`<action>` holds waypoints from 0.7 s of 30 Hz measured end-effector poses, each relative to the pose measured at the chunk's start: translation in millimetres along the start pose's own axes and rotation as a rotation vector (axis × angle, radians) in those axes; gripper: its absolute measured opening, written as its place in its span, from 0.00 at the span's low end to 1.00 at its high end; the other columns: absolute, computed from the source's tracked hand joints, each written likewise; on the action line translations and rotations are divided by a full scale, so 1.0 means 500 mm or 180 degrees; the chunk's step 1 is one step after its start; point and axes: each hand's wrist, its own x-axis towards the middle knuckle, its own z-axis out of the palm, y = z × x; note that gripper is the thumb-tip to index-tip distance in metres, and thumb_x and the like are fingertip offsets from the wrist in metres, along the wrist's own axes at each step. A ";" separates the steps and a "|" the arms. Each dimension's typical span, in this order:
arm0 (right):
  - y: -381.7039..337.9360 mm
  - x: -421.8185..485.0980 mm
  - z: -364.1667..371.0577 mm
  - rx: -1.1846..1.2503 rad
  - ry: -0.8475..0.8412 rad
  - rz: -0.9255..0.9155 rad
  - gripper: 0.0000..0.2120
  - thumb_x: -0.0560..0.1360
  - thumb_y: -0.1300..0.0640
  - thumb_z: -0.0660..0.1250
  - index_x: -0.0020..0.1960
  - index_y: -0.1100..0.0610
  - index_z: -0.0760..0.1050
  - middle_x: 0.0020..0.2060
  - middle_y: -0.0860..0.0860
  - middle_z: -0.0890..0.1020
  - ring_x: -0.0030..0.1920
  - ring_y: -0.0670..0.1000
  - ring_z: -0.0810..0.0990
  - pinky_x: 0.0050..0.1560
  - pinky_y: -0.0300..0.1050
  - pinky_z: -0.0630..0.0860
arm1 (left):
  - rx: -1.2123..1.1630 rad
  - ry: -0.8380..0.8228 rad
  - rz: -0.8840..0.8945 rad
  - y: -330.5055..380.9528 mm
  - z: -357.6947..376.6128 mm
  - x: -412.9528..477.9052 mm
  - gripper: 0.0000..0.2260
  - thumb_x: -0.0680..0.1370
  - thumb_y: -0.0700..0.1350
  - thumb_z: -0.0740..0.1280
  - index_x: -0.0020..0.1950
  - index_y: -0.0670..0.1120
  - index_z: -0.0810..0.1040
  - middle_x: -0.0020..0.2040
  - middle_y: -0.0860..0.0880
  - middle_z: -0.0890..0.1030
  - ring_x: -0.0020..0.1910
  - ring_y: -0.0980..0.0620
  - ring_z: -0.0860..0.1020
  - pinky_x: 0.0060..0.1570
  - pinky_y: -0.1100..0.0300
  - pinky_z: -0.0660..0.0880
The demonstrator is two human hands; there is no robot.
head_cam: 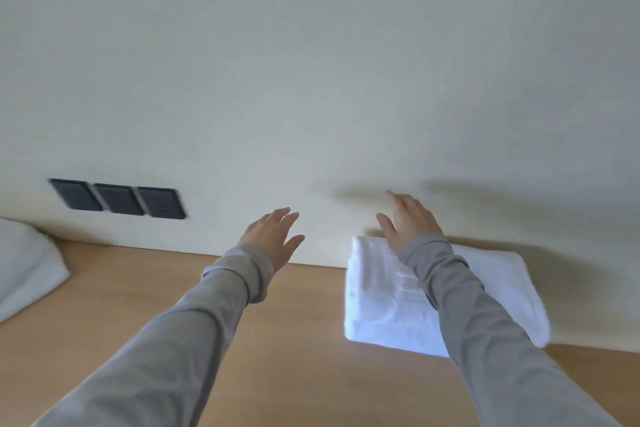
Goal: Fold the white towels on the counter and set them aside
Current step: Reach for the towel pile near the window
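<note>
We found a second white towel (27, 267) well to the left of the folded towel (381, 305), lying on the same wooden counter (277, 340). The frame edge cut it off, so we could not tell how it was folded. Three black wall plates (117, 199), blurred, sat on the wall (311, 80) up and to the left of the folded towel.

The left hand (273, 239) hung near the folded towel's left side, above the counter, with its fingers straight, loosely spread and grasping nothing. The right hand (408, 222) was over the folded towel's far edge, its fingers likewise released and extended toward the wall. We could not tell whether its palm touched the cloth.

The folded towel lay flat on the counter close to the wall, a neat rectangle. The right grey sleeve (485, 322) crossed it and hid a middle strip and part of its near edge.
</note>
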 end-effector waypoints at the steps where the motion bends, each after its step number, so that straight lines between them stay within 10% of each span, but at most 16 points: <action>1: -0.057 0.012 -0.009 -0.0053 0.0073 -0.0147 0.24 0.80 0.51 0.55 0.73 0.59 0.59 0.68 0.56 0.69 0.67 0.56 0.67 0.66 0.47 0.62 | 0.0023 0.0089 -0.0096 -0.046 -0.031 -0.026 0.24 0.81 0.55 0.54 0.75 0.50 0.57 0.76 0.51 0.58 0.73 0.50 0.59 0.70 0.56 0.57; 21: -1.332 -0.079 -0.011 0.0823 0.0490 -0.2134 0.23 0.79 0.50 0.57 0.71 0.58 0.62 0.68 0.55 0.70 0.68 0.55 0.68 0.63 0.49 0.63 | 0.0157 0.1995 -0.2534 -0.958 -0.510 -0.860 0.20 0.81 0.52 0.56 0.70 0.46 0.68 0.68 0.47 0.71 0.67 0.45 0.68 0.64 0.49 0.66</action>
